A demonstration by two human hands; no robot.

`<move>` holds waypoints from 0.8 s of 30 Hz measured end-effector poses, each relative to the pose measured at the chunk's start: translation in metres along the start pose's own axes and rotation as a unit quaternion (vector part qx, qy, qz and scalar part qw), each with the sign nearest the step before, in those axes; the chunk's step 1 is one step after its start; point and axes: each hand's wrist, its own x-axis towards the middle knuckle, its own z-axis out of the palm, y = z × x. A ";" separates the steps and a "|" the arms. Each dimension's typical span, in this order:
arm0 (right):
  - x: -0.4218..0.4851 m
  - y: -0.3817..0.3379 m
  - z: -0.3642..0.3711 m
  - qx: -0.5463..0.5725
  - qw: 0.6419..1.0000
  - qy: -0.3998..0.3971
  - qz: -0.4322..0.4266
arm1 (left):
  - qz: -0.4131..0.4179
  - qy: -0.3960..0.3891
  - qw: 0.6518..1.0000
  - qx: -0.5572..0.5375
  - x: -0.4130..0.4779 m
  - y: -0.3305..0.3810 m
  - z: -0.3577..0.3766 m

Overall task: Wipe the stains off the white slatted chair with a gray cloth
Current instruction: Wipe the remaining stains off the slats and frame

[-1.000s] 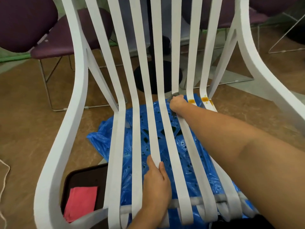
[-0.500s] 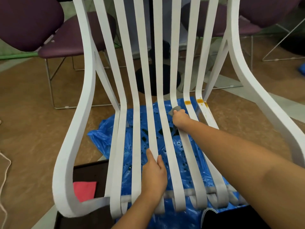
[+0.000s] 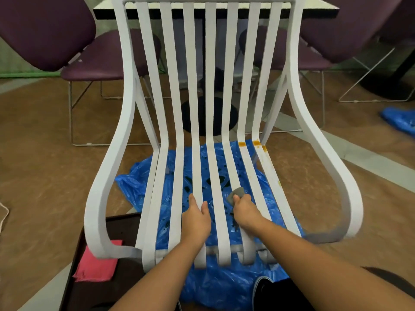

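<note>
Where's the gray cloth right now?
In the head view, the gray cloth is in the right hand on a seat slat right of center, beside the left hand, short of the orange stains.

A crumpled blue plastic sheet [image 3: 132, 182] lies on a brown floor [image 3: 45, 176], speckled with dark wet spots [image 3: 222, 179]. Left of the sheet, nearer the viewer, sits a dark brown tray [image 3: 94, 295] with a folded pink cloth [image 3: 96, 263] on it. Beyond the sheet stands a table's round black base [image 3: 204, 117], with its black-edged top [image 3: 314, 12] above. Two purple chairs on thin metal legs also stand beyond the sheet, one to its left [image 3: 45, 30] and one to its right [image 3: 350, 25]. Far right of the sheet lies a second piece of blue plastic [image 3: 399, 120]. Far left, a pale cord [image 3: 4, 212] trails along the floor.
</note>
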 end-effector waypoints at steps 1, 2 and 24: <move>-0.010 0.008 0.002 -0.002 1.000 0.004 0.000 | -0.005 0.002 1.000 0.003 0.000 0.000 0.001; -0.021 0.016 0.004 -0.010 1.000 0.008 -0.001 | -0.009 0.001 1.000 0.001 -0.002 0.000 0.000; -0.094 0.126 0.100 0.162 0.943 0.272 -0.099 | 0.025 -0.004 0.999 -0.035 -0.002 -0.004 0.001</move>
